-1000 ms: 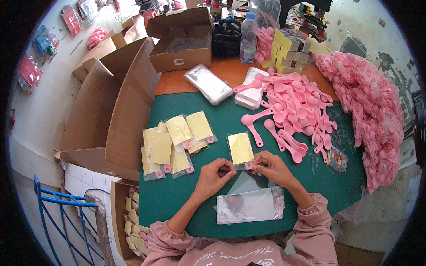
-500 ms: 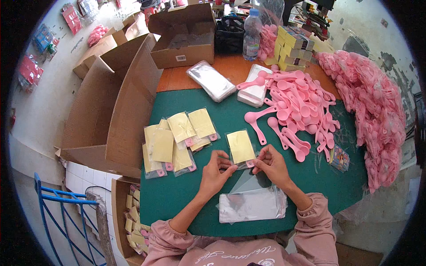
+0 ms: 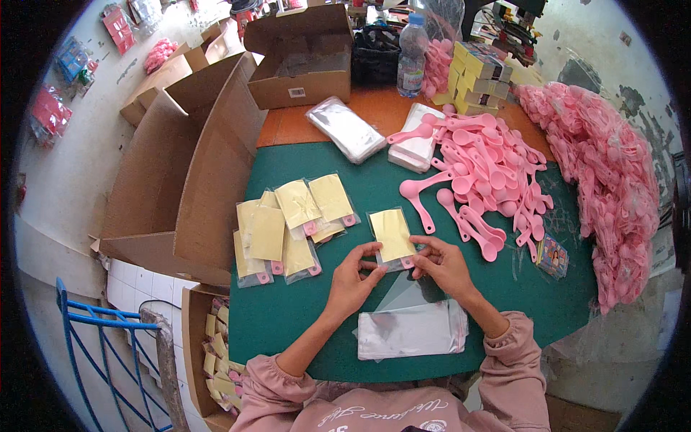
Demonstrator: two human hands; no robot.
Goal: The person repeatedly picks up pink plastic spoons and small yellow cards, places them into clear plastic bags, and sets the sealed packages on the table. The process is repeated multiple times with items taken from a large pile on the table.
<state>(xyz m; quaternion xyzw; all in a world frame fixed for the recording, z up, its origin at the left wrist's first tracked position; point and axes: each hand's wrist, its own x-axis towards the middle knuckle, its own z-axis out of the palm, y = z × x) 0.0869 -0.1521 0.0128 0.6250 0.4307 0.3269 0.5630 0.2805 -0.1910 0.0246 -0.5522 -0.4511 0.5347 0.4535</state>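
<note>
Yellow card packet [image 3: 392, 236]: pinched at lower edge by left hand [image 3: 354, 281] and right hand [image 3: 445, 265] fingers; finished packets [image 3: 288, 227] left of it, pink spoons [image 3: 479, 180] right.

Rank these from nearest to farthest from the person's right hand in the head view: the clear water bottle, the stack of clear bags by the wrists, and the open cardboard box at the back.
From the right hand:
1. Stack of clear bags, just below the hand, on the green mat.
2. Water bottle, far back, slightly left.
3. Open cardboard box, back and farther left.
</note>
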